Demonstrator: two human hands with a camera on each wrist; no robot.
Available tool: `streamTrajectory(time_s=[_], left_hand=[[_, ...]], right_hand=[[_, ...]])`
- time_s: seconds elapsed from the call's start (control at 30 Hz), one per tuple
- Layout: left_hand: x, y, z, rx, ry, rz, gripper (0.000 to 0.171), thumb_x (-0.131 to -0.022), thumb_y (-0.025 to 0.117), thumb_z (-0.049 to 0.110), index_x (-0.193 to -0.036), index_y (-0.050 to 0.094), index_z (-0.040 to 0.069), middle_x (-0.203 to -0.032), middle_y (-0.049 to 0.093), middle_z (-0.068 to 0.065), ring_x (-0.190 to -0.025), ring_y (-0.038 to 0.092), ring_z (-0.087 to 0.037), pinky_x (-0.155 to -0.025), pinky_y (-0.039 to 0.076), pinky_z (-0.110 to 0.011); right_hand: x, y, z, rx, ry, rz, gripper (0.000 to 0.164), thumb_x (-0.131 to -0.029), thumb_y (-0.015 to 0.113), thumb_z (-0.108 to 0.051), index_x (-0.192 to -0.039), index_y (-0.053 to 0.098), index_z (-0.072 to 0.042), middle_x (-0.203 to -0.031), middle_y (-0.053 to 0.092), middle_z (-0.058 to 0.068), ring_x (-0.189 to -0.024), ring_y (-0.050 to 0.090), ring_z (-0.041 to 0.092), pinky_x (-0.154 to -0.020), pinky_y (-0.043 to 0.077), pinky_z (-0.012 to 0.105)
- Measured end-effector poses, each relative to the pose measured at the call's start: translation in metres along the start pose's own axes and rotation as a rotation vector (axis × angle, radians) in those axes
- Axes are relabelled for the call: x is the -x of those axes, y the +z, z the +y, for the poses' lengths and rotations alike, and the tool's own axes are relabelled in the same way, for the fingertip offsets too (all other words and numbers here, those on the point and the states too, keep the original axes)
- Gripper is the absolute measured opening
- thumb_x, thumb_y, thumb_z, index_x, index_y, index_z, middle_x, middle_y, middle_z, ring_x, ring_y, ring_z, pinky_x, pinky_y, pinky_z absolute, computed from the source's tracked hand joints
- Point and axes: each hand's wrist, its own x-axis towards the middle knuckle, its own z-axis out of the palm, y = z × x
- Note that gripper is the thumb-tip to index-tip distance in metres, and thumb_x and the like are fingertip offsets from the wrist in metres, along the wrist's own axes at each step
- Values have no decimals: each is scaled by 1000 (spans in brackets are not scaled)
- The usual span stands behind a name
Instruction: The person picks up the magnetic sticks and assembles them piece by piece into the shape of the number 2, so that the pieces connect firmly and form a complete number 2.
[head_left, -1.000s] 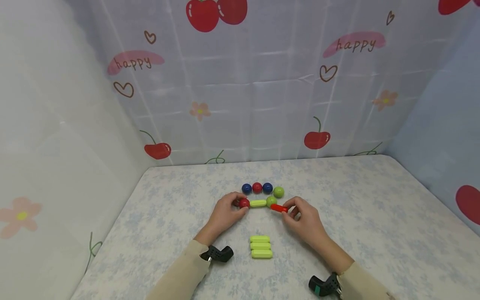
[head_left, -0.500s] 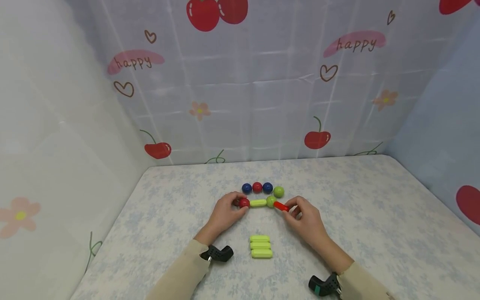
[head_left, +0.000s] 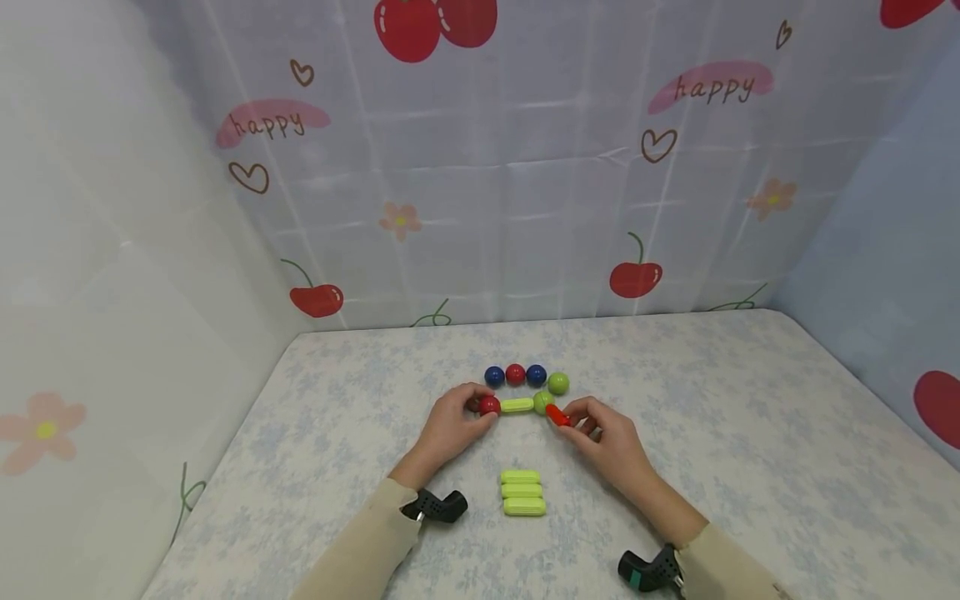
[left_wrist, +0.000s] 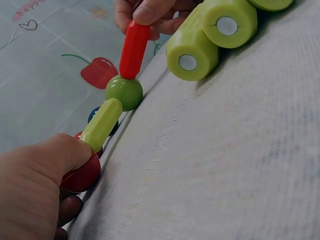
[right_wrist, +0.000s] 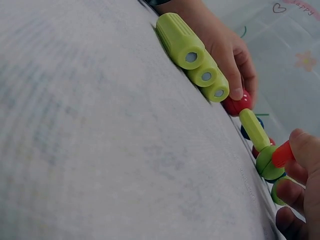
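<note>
My left hand [head_left: 448, 425] grips a red ball [head_left: 490, 405] between thumb and fingers, low over the table. From that ball a yellow-green magnetic rod [head_left: 517, 405] runs right to a green ball [head_left: 543, 403]. My right hand [head_left: 607, 433] pinches a red rod [head_left: 557, 415] by one end. The rod's other end meets the green ball, as the left wrist view shows, and it slants toward me in the head view. In the right wrist view, the right fingers hide part of the red rod [right_wrist: 283, 154].
Behind the joined pieces, two blue balls [head_left: 494, 377], a red ball [head_left: 515, 374] and a green ball [head_left: 558, 383] stand in a row. Three yellow-green rods [head_left: 522, 492] lie side by side nearer me. A printed curtain [head_left: 510, 242] hangs at the table's back edge.
The red rod in my right hand has swung from pointing sideways to a steeper slant, its tip now at the green ball. My left hand has stayed in place on the red ball.
</note>
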Motion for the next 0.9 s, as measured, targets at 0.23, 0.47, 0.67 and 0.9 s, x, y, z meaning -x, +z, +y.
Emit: streamTrajectory(time_s=[0.23,0.47,0.67,0.9], left_hand=[[0,0,1,-10,2,2,31,-90,74,25,-119,67,19,-108,68,1,-96,60,-12,-86,50,-33],[0,-1,1,-14,-2,-1,31,-90,74,25,-120,67,19,-109,68,2,-96,59,-12,-87,50,-33],[1,-1,1,-9,-11,-4,32,-90,74,26,-120,67,19,-108,68,1,-96,59,-13,-87,50,-33],[0,0,0,-8,0,-1,31,-90,74,26,-120,67,19,-108,68,2,-95,59,-12,-86,50,-33]], right_hand=[[0,0,0,-17,-24,-51,23,-86,78,-11,-106,68,-16,-88,70,-4,-69,57,0,-59,50,21],[1,1,0,-53,-19,-90,23,-87,77,-11,-108,69,-17,-89,70,-4,-68,56,0,-58,49,21],[2,2,-1,-42,-19,-103,23,-87,77,-12,-108,68,-17,-92,71,-3,-69,57,-1,-59,50,21],[2,0,-2,-46,-6,-107,25,-87,77,-11,-110,68,-16,-91,71,-3,-69,58,0,-60,50,21]])
